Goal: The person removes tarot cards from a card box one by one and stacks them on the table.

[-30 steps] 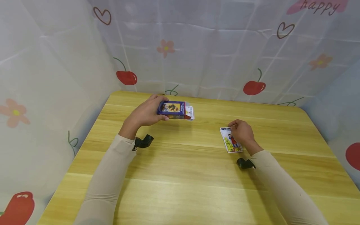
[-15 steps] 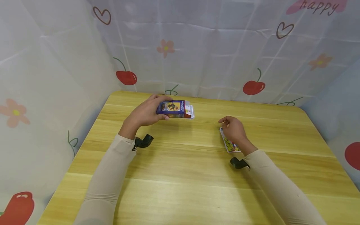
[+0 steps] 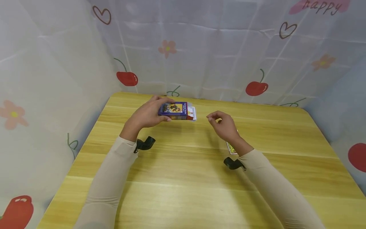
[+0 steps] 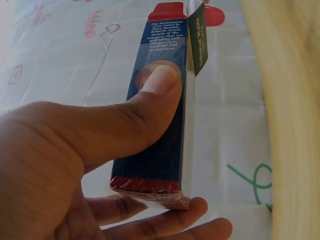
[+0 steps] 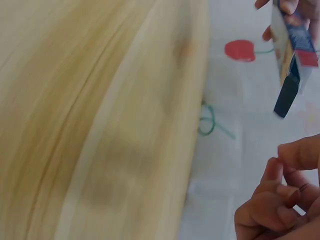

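Observation:
My left hand (image 3: 147,113) grips a blue tarot card box (image 3: 176,108) by its left end, raised over the far part of the table. In the left wrist view the thumb presses on the narrow printed side of the box (image 4: 162,57), and the fingers lie behind and below it. From the box's open right end a few cards (image 3: 192,113) stick out beside a clear flap. My right hand (image 3: 224,127) hovers to the right of that end, its fingers loosely bent and holding nothing. Beneath its wrist lies a small pile of cards (image 3: 232,148), mostly hidden.
The wooden table (image 3: 177,168) ends at a pale curtain (image 3: 211,60) printed with cherries, flowers and hearts, which also hangs along both sides. A black wrist camera mount (image 3: 145,143) juts from the left sleeve, and another mount (image 3: 233,163) from the right.
My right hand has left the card pile and moved left and away from me, toward the open end of the box. The left hand and box have stayed nearly in place.

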`<state>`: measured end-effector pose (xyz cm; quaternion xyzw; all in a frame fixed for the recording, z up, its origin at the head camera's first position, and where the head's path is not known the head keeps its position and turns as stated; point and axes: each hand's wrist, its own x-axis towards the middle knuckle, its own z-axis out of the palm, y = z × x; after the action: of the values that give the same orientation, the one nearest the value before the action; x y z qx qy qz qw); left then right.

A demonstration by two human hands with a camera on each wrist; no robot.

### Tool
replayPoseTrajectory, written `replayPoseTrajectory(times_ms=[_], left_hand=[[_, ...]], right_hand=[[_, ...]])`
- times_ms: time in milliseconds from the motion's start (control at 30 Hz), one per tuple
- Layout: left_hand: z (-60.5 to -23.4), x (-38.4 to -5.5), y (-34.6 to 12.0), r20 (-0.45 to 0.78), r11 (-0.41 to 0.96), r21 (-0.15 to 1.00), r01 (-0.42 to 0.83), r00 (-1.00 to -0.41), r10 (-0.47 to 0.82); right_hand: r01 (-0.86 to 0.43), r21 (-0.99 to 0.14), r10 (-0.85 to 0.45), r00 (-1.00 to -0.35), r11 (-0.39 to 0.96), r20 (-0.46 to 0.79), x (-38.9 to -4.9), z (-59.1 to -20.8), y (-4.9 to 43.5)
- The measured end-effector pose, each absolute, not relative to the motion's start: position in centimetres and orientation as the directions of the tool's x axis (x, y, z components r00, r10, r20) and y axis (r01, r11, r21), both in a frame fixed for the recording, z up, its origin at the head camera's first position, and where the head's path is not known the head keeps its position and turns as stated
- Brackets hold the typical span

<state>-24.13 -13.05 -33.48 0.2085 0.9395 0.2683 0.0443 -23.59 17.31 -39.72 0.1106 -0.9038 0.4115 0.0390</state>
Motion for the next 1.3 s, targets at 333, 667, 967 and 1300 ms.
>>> replayPoseTrajectory(times_ms=[333,667,967,1300], left_hand=[[-33.3,-24.0,-13.0,0.030,0.772,0.530,0.353,-0.917,0.398],[-33.3,-24.1,-13.0,0.033,0.774,0.525,0.355,-0.917,0.398],[-33.2,-24.1,-13.1,0.024,0.780,0.520,0.347,-0.919,0.393],[-33.4,-24.2,-13.1,0.027,0.782,0.519,0.345,-0.921,0.388]], right_hand=[[-0.061,-0.911,-0.110,-0.994,0.409,0.017,-24.1,-38.0,13.6],[0.157,-0.945,-0.184,-0.959,0.285,-0.215,-24.3,-37.7,12.7],[0.155,-0.956,-0.163,-0.966,0.248,-0.199,-24.2,-37.7,13.6],[0.225,-0.956,-0.113,-0.962,0.187,-0.249,-24.2,-37.9,14.1]])
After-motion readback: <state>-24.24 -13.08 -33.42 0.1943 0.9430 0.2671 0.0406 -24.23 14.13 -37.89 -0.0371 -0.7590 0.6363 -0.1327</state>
